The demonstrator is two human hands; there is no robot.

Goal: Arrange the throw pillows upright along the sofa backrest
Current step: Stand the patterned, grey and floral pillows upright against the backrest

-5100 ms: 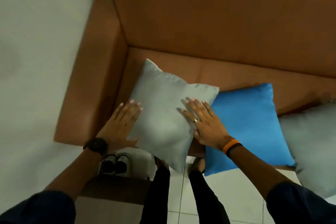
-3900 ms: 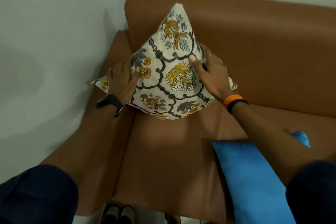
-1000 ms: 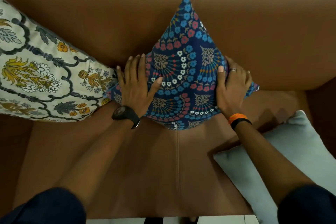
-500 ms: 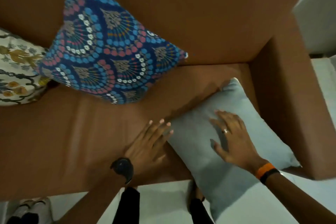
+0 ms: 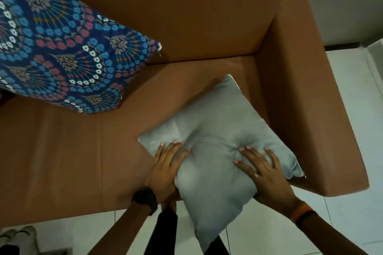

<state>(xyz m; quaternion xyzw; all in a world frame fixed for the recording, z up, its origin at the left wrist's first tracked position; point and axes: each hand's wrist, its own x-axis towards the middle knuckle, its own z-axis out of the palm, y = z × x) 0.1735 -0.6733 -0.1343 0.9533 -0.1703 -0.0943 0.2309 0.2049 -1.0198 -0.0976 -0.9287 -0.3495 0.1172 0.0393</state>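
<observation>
Both hands, left hand [image 5: 165,167] and right hand [image 5: 263,174], clasp grey pillow [image 5: 217,136] at its sides. Patterned blue pillow [image 5: 62,51] leans against backrest [image 5: 186,6] at ten o'clock.

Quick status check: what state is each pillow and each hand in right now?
Grey pillow: flat on the seat, one corner overhanging the front edge.
Blue patterned pillow: propped against the backrest.
Left hand: gripping the grey pillow's left edge.
Right hand: pressed on the grey pillow's top.

Brown sofa [image 5: 62,151] seat carries 2 pillows: grey pillow [image 5: 209,130] flat, patterned blue pillow [image 5: 62,51] against the backrest.
</observation>
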